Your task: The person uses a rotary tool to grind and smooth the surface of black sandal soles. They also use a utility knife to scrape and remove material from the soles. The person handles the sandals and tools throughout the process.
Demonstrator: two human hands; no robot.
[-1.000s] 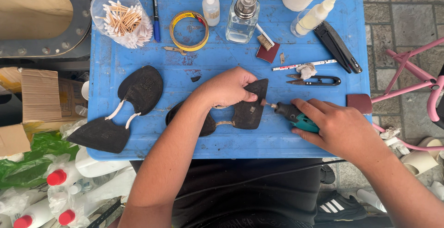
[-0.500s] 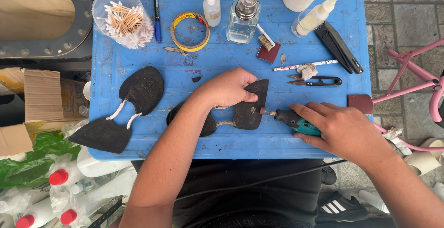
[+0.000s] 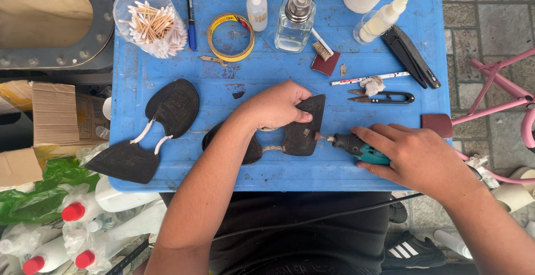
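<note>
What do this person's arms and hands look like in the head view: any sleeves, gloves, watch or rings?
Both arms are bare from the bottom edge of the frame to the fingers, with no sleeves in view. The left hand and right hand wear no gloves, and no watch, bracelet or ring is visible. Fingernails look short and unpainted.
</note>
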